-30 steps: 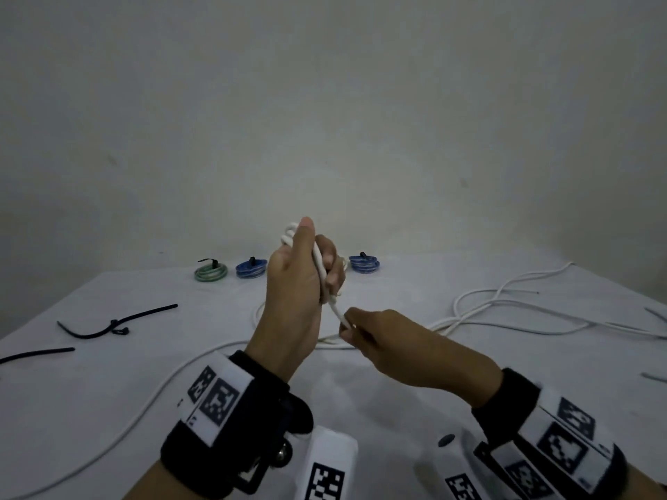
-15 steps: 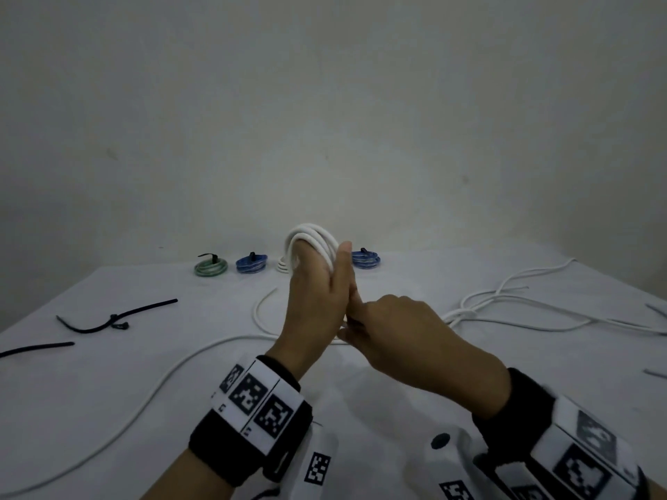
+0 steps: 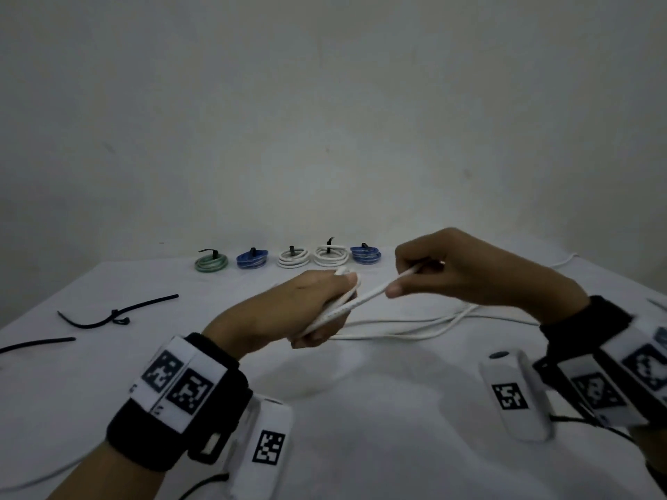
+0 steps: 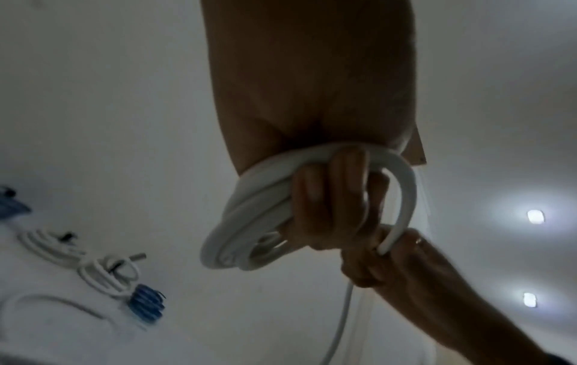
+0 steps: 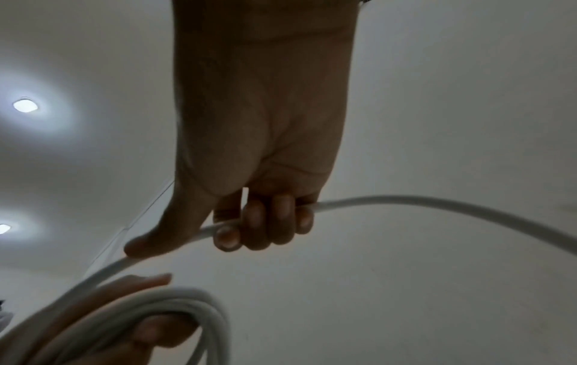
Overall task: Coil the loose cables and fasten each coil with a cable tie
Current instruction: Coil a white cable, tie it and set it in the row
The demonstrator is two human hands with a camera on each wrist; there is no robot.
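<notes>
My left hand [image 3: 317,312] grips a small coil of white cable [image 4: 249,222], several loops wound round its curled fingers [image 4: 331,207]. My right hand [image 3: 433,272] is just to its right and slightly higher, with thumb and curled fingers [image 5: 259,227] holding the same white cable [image 3: 368,294] where it runs out of the coil. The loose rest of the white cable [image 3: 415,330] trails over the table to the right. Two black cable ties [image 3: 115,313] lie at the left of the table.
Several tied coils stand in a row at the table's far edge: a green one [image 3: 212,262], a blue one [image 3: 252,259], two white ones [image 3: 294,258] and another blue one [image 3: 366,255]. A grey wall rises behind them. The white table [image 3: 361,445] extends toward me.
My left hand has tipped from upright to lying lower and flatter with the coil. My right hand has drawn away up and to the right, pulling a stretch of cable out.
</notes>
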